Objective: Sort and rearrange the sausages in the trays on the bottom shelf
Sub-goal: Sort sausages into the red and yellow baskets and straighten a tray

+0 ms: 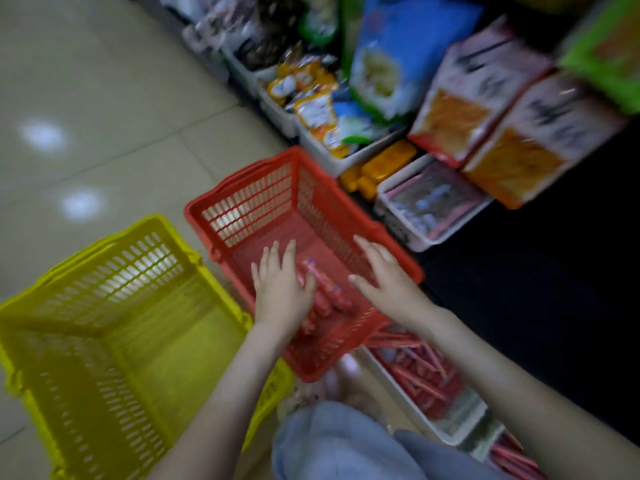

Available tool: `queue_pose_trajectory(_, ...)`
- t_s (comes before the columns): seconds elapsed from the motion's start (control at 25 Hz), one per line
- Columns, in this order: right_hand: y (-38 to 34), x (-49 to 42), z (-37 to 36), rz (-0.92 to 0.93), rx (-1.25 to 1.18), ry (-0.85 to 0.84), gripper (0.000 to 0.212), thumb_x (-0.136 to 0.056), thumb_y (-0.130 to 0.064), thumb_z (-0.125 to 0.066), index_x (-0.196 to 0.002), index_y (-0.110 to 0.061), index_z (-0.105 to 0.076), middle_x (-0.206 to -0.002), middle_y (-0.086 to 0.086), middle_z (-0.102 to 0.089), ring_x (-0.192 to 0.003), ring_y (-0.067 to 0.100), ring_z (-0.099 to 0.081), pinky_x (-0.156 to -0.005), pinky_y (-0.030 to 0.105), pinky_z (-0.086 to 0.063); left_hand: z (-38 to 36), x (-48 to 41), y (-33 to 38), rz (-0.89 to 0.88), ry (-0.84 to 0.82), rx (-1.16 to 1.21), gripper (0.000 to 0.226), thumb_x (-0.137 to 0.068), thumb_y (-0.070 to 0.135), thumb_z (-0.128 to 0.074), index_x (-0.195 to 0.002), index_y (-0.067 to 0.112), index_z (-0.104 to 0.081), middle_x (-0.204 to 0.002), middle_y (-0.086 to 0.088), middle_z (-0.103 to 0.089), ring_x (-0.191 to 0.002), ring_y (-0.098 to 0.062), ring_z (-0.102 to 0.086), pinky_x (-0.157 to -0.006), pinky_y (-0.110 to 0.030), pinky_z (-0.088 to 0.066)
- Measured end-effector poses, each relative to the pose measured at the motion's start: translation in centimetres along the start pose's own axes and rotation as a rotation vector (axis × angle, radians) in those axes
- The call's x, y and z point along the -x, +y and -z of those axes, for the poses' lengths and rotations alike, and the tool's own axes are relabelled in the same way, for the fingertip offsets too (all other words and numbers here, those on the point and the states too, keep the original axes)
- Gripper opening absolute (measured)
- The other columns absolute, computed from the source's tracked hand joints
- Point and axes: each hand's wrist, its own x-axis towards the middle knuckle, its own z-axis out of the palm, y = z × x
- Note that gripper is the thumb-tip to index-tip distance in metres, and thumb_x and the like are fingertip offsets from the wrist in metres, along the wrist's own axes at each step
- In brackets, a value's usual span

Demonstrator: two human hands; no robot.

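Note:
A red plastic basket stands on the floor in front of the bottom shelf. Several red sausage sticks lie in its near end. My left hand is inside the basket with straight fingers, resting on or just over the sausages. My right hand hovers over the basket's right rim, fingers spread and holding nothing. A white tray of long red sausages sits on the bottom shelf at the lower right. The picture is blurred by motion.
A yellow basket with nothing in it stands left of the red one. More white trays with snack packets, orange packs and large bags line the shelf at the back right. My grey-clad knees are at the bottom. Tiled floor stretches left.

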Motion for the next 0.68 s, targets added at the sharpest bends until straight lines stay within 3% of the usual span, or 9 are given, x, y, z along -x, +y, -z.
queue_pose_trajectory(0.12,-2.6,8.7,8.1,-0.058,0.048,0.163,0.057,-0.093,-0.019,-0.058,-0.144,-0.011,-0.034,-0.14,0.007,-0.04,-0.129,0.017,-0.04,-0.108,0.029,-0.035,3.9,4.3,8.6,-0.285,-0.002,0.157,0.056,-0.089,0.033,-0.052,-0.139,0.009,-0.045,-0.144,-0.016,-0.044,-0.135,-0.033,-0.037,-0.114,-0.046,-0.026)
queue_pose_trajectory(0.2,-4.2,14.9,11.7,-0.116,0.053,0.288,0.052,-0.093,-0.017,-0.057,-0.142,-0.012,-0.038,-0.135,0.006,-0.043,-0.119,0.013,-0.046,-0.096,0.025,-0.042,5.8,8.4,13.6,-0.45,-0.011,0.243,0.051,-0.09,0.027,-0.054,-0.137,0.007,-0.047,-0.137,-0.015,-0.05,-0.127,-0.032,-0.045,-0.107,-0.043,-0.035)
queue_pose_trajectory(0.28,-5.3,21.3,14.2,-0.181,0.06,0.413,0.049,-0.094,-0.017,-0.056,-0.14,-0.014,-0.041,-0.132,0.003,-0.045,-0.11,0.006,-0.046,-0.086,0.017,-0.04,7.0,13.2,18.0,-0.579,-0.053,0.288,0.049,-0.092,0.023,-0.055,-0.138,0.007,-0.045,-0.136,-0.015,-0.051,-0.126,-0.031,-0.045,-0.104,-0.041,-0.037)
queue_pose_trajectory(0.52,-3.2,37.9,18.4,-0.363,0.092,0.697,0.047,-0.095,-0.023,-0.054,-0.14,-0.018,-0.041,-0.134,0.002,-0.046,-0.116,0.007,-0.048,-0.093,0.022,-0.042,5.5,25.9,27.8,-0.865,-0.196,0.271,0.051,-0.096,0.028,-0.051,-0.144,0.015,-0.038,-0.143,-0.009,-0.045,-0.13,-0.027,-0.043,-0.103,-0.039,-0.039)
queue_pose_trajectory(0.68,-0.1,47.1,18.7,-0.537,0.127,0.765,0.047,-0.095,-0.019,-0.055,-0.139,-0.012,-0.042,-0.133,0.007,-0.047,-0.121,0.017,-0.05,-0.096,0.02,-0.039,2.1,32.2,32.0,-1.03,-0.333,0.217,0.05,-0.098,0.028,-0.049,-0.144,0.017,-0.037,-0.143,-0.009,-0.045,-0.128,-0.027,-0.046,-0.102,-0.039,-0.041)
